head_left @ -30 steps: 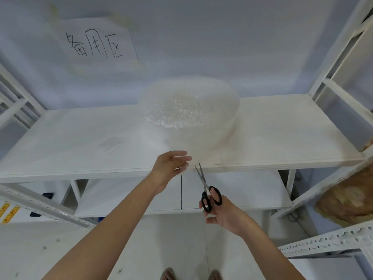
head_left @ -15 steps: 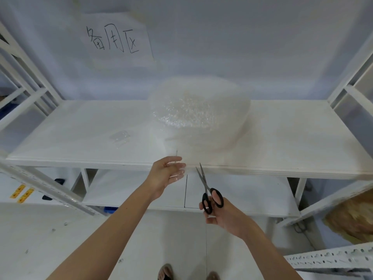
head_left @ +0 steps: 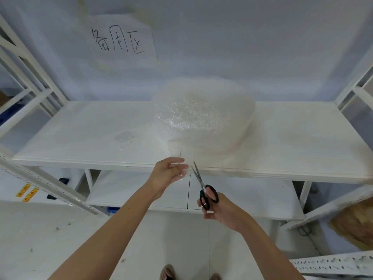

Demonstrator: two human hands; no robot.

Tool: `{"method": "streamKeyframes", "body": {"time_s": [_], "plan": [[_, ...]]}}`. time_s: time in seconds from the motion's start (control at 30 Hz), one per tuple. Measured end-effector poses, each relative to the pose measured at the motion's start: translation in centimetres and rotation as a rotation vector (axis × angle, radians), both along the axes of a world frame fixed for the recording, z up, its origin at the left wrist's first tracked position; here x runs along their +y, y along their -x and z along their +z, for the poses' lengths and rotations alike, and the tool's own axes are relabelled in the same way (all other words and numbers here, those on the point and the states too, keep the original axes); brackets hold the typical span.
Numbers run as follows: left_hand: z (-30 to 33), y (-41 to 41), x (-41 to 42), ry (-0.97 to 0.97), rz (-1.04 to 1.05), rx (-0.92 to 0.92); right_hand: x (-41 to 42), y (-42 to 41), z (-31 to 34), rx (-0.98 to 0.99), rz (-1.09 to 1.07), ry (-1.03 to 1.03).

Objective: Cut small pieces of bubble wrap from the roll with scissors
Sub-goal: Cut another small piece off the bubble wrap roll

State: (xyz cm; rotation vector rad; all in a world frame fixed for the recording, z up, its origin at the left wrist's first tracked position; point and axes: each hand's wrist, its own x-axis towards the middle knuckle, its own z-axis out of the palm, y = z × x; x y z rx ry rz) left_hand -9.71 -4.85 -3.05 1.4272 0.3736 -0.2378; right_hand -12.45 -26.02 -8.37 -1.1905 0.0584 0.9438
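Your left hand [head_left: 168, 174] pinches the clear bubble-wrap sheet's loose end [head_left: 182, 168] just beside the slightly parted blades of the black-handled scissors [head_left: 202, 185] in your right hand's [head_left: 224, 214] closed grip, so a skewed snip could nick those fingertips [head_left: 184, 167]

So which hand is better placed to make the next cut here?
The right hand: it holds the scissors, blades slightly parted beside the loose wrap edge. The left hand is pinching that edge off the bubble wrap roll.
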Motion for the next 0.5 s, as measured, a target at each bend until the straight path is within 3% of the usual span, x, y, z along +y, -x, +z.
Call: {"method": "streamKeyframes", "body": {"time_s": [0.5], "plan": [[-0.4, -1.0, 0.6, -0.001, 0.037, -0.003, 1.0, -1.3, 0.2, 0.090, -0.096, -0.052]]}}
